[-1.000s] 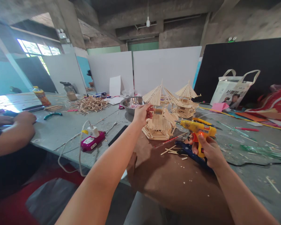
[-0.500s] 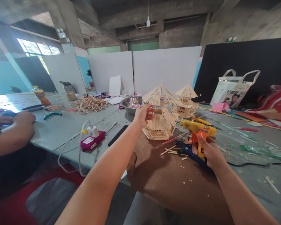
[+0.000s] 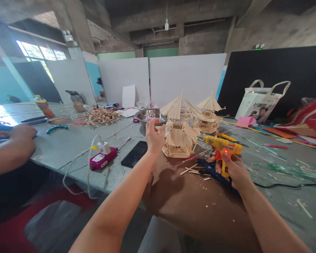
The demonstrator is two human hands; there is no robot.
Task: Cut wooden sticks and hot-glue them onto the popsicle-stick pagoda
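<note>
My left hand (image 3: 155, 137) is raised in front of a steel bowl (image 3: 147, 114), just left of a pagoda model (image 3: 179, 135) built of thin wooden sticks. Its fingers are curved and apart, with nothing clear between them. A yellow hot glue gun (image 3: 222, 148) is gripped in my right hand (image 3: 234, 168), a red light glowing on its body. The nozzle points left toward the model's lower roof. Behind stands a second stick pagoda (image 3: 208, 114). Loose sticks (image 3: 191, 169) and a dark blue object (image 3: 213, 169) lie below the gun.
A black phone (image 3: 133, 154) and a purple power strip (image 3: 103, 159) with a white cable lie to the left. Further back is a heap of short sticks (image 3: 101, 116). Another person's arm (image 3: 14, 149) rests at the far left. A white bag (image 3: 258, 102) stands back right.
My left hand has moved left, away from the front pagoda, uncovering more of it and of the phone. My right hand keeps the glue gun in nearly the same place.
</note>
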